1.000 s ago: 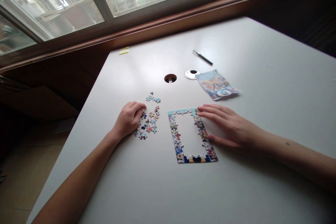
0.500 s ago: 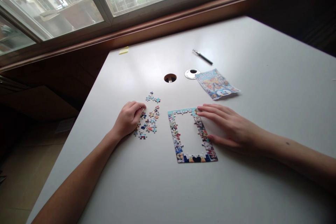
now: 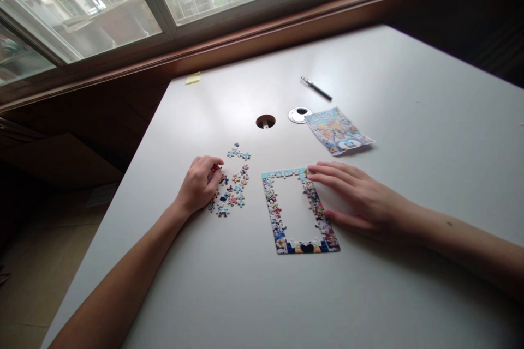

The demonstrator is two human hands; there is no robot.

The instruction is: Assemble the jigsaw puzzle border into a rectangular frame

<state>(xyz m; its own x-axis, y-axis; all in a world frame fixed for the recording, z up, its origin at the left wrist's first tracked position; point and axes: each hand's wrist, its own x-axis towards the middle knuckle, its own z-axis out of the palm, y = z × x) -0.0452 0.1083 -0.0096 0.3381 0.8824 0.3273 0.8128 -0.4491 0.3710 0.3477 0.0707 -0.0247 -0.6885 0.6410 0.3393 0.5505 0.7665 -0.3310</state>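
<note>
My left hand point(image 3: 199, 184) is at the left side of a loose group of jigsaw puzzle pieces point(image 3: 237, 189). Its thumb and forefinger are pinched on a small dark reddish puzzle piece point(image 3: 217, 167), partly hidden by the fingers. To the right lies a joined puzzle border point(image 3: 279, 242), a rectangle of colourful pieces with bare white table showing inside it. My right hand point(image 3: 356, 196) rests flat and open, fingers spread, with the fingertips touching the border's right edge. A few light-blue pieces point(image 3: 239, 154) lie slightly apart above the group.
A crinkled picture sheet point(image 3: 338, 131) lies beyond my right hand, beside a round metal cover point(image 3: 298, 115). A round hole point(image 3: 265, 121) opens in the white table point(image 3: 229, 294). Farther back are a black pen point(image 3: 316, 89) and a yellow sticky note point(image 3: 192, 78).
My left hand has shifted slightly left, and a reddish piece now shows between its fingertips. My right hand and the puzzle border have stayed in place.
</note>
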